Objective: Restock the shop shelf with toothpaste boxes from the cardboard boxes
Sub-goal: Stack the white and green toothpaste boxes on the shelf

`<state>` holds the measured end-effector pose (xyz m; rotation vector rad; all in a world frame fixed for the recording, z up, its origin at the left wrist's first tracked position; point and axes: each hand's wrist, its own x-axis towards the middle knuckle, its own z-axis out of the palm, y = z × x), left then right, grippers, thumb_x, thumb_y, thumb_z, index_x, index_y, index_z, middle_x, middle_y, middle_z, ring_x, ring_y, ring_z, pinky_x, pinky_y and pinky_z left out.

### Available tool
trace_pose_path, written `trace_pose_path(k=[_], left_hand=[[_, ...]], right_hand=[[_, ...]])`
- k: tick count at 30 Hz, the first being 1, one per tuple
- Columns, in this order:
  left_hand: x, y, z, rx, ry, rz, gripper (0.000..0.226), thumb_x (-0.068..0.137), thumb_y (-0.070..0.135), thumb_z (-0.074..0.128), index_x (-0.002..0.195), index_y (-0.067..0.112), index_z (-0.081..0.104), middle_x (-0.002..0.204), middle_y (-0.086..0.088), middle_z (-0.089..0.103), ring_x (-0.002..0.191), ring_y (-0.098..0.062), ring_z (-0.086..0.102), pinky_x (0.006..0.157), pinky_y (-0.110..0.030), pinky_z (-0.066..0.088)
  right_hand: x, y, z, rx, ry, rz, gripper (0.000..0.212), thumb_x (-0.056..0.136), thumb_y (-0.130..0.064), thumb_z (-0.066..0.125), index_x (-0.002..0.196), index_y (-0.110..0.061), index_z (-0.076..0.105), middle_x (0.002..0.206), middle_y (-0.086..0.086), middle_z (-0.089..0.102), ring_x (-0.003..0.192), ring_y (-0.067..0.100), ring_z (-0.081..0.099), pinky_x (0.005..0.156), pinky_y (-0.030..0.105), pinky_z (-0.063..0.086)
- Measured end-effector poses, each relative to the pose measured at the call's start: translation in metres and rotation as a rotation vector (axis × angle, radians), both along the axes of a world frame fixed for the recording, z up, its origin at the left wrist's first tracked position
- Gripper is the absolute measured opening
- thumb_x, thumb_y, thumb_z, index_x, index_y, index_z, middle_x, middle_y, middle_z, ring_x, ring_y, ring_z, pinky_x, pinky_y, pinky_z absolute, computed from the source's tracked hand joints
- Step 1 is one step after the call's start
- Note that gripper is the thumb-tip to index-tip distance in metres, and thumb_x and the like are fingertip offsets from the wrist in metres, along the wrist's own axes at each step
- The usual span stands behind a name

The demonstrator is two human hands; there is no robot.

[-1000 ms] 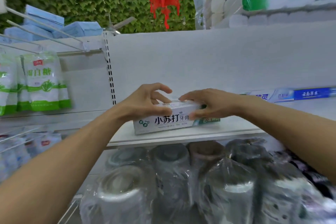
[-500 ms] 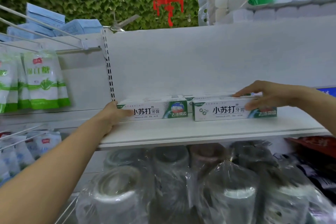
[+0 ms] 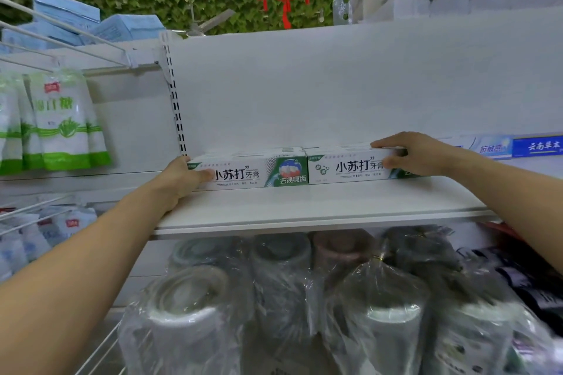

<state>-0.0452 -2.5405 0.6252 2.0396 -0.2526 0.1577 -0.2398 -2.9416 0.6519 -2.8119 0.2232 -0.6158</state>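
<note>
- Two toothpaste boxes lie on the white shelf (image 3: 304, 207), set far back near the rear panel, end to end and touching. Both long axes run left to right, printed fronts facing out.
- Left hand (image 3: 179, 181) grips the left end of the left toothpaste box (image 3: 253, 172). The thumb presses on the front face and the fingers wrap round the end, mostly hidden.
- Right hand (image 3: 417, 155) holds the right part of the right toothpaste box (image 3: 350, 166), fingers curled over the top edge and thumb on the front.
- Each hand sits at an outer end, so the pair is bracketed between them. Neither hand is clearly nearer, as each already touches its own box.
- Judgement: the boxes are being squared up. Any push should run inward along the long axis, or straight back.
- More box tops seem to show just behind the front pair, too faint to count.
- The near strip of the shelf in front of the pair holds nothing.
- No cardboard boxes are in view.
- Blue boxes (image 3: 518, 146) lie further right on the same shelf.
</note>
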Motion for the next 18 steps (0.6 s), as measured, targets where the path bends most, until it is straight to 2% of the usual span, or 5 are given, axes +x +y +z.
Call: trace_pose_path(k=[5, 9, 12, 14, 18], left_hand=[[-0.006, -0.002, 0.001, 0.066, -0.032, 0.024, 0.074, 0.084, 0.031, 0.072, 0.144, 0.011, 0.034, 0.130, -0.011, 0.056, 0.111, -0.030, 0.056, 0.102, -0.043, 0.044], [-0.022, -0.006, 0.006, 0.154, -0.067, 0.049, 0.073, 0.090, 0.030, 0.066, 0.148, 0.008, 0.027, 0.134, -0.014, 0.049, 0.112, -0.030, 0.051, 0.095, -0.034, 0.039], [-0.039, -0.006, 0.011, 0.258, -0.163, 0.100, 0.072, 0.091, 0.033, 0.064, 0.149, 0.008, 0.029, 0.146, -0.016, 0.037, 0.125, -0.036, 0.046, 0.103, -0.039, 0.038], [-0.054, -0.001, 0.013, 0.312, -0.291, 0.153, 0.069, 0.090, 0.035, 0.065, 0.146, 0.010, 0.035, 0.147, -0.016, 0.033, 0.127, -0.037, 0.046, 0.105, -0.044, 0.039], [-0.090, 0.011, 0.011, 0.316, -0.472, 0.128, 0.056, 0.086, 0.045, 0.065, 0.134, 0.021, 0.050, 0.136, -0.003, 0.052, 0.118, -0.026, 0.056, 0.100, -0.045, 0.044]], right_hand=[[0.002, 0.003, -0.004, -0.035, -0.002, -0.055, 0.047, 0.094, -0.029, 0.056, 0.139, -0.035, 0.047, 0.114, -0.001, 0.055, 0.098, 0.017, 0.048, 0.094, 0.038, 0.045], [-0.001, 0.016, -0.003, -0.114, 0.040, -0.118, 0.047, 0.097, -0.028, 0.048, 0.143, -0.034, 0.039, 0.130, 0.000, 0.050, 0.117, 0.025, 0.043, 0.099, 0.045, 0.039], [-0.009, 0.032, -0.006, -0.207, 0.006, -0.230, 0.049, 0.095, -0.029, 0.048, 0.142, -0.036, 0.037, 0.149, -0.004, 0.035, 0.135, 0.025, 0.030, 0.105, 0.057, 0.026], [-0.018, 0.046, -0.012, -0.258, -0.076, -0.261, 0.049, 0.094, -0.030, 0.048, 0.141, -0.036, 0.038, 0.149, -0.004, 0.036, 0.136, 0.024, 0.031, 0.107, 0.056, 0.025], [-0.041, 0.086, -0.020, -0.194, -0.146, -0.230, 0.047, 0.092, -0.039, 0.053, 0.138, -0.032, 0.045, 0.140, 0.002, 0.047, 0.128, 0.027, 0.043, 0.098, 0.046, 0.039]])
